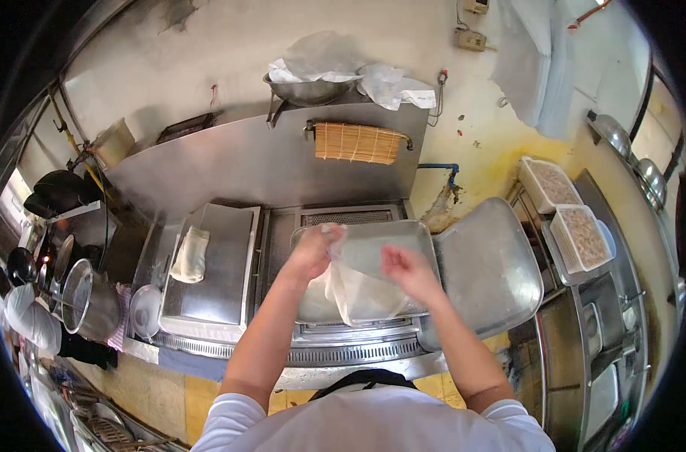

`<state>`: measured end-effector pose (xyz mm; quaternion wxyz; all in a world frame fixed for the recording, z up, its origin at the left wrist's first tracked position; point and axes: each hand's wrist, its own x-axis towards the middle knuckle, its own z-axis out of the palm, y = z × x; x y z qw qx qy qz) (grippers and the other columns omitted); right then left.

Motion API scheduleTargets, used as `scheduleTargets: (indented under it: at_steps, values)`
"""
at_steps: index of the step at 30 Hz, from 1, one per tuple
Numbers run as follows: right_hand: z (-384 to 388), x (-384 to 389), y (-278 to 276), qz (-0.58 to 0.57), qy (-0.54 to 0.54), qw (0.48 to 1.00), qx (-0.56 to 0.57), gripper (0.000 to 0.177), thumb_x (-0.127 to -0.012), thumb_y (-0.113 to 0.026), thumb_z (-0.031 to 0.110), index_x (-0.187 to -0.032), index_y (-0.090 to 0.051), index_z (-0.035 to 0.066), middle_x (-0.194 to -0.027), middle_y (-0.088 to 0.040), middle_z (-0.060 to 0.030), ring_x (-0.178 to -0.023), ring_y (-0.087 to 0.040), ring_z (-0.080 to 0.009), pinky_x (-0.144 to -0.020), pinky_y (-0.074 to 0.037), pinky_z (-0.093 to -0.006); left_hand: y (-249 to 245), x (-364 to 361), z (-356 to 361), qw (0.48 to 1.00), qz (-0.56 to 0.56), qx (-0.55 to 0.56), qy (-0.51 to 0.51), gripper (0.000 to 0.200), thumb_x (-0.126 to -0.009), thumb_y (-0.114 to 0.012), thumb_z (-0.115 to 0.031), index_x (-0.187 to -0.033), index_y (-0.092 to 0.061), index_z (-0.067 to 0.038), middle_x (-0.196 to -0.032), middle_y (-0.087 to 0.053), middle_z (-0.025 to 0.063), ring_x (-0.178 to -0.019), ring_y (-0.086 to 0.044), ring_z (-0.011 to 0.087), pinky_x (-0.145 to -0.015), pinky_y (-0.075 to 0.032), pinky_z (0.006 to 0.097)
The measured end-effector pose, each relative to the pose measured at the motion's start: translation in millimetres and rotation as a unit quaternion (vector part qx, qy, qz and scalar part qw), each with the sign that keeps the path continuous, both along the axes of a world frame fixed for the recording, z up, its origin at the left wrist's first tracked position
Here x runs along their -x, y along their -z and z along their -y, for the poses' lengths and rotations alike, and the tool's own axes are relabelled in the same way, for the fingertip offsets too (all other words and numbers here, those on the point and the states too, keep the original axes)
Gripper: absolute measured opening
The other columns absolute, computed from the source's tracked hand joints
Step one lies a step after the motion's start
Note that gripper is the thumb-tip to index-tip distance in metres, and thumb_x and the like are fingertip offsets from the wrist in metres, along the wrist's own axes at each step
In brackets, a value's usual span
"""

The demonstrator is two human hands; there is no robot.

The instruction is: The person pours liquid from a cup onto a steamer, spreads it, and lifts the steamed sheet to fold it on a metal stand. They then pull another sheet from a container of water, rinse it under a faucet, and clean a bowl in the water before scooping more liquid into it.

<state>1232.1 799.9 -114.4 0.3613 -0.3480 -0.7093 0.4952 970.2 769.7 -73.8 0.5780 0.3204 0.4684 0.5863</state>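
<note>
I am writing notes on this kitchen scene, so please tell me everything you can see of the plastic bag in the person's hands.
The clear plastic bag is thin, see-through film, crumpled and slightly milky. It hangs limp, held between the left hand and the right hand, which grip its upper edge on either side. Its lower part droops over a shallow metal tray that shows through it. Whether it touches the tray, or holds anything, cannot be told.
</note>
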Motion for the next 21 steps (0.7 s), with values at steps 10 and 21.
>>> scheduleTargets:
  at_steps: [10, 21]
  values:
    - [-43.4, 66.8, -141.2, -0.05, -0.046, 0.998, -0.01, 0.012, -0.095, -0.069, 0.012, -0.088, -0.067, 0.002, -0.076, -0.064, 0.0003, -0.064, -0.055, -0.0079, -0.058, -0.046, -0.027, -102.9, -32.5, -5.1, 0.866, -0.437, -0.191, -0.153, 0.021, -0.095, -0.06, -0.008, -0.108, -0.071, 0.004, -0.097, -0.073, 0.0218, -0.089, -0.072, 0.0286, -0.08, -0.055, 0.0362]
    - [-6.5, 43.6, -146.8, 0.061, -0.108, 0.991, 0.04, 0.036, -0.091, -0.075, 0.031, -0.108, -0.073, -0.001, -0.092, -0.071, -0.0013, -0.082, -0.06, -0.0087, -0.075, -0.049, -0.0287, -181.5, 26.7, -23.5, 0.745, -0.432, -0.384, -0.333, 0.016, -0.095, -0.059, -0.009, -0.099, -0.068, 0.004, -0.086, -0.071, 0.0221, -0.077, -0.068, 0.0293, -0.072, -0.052, 0.0391]
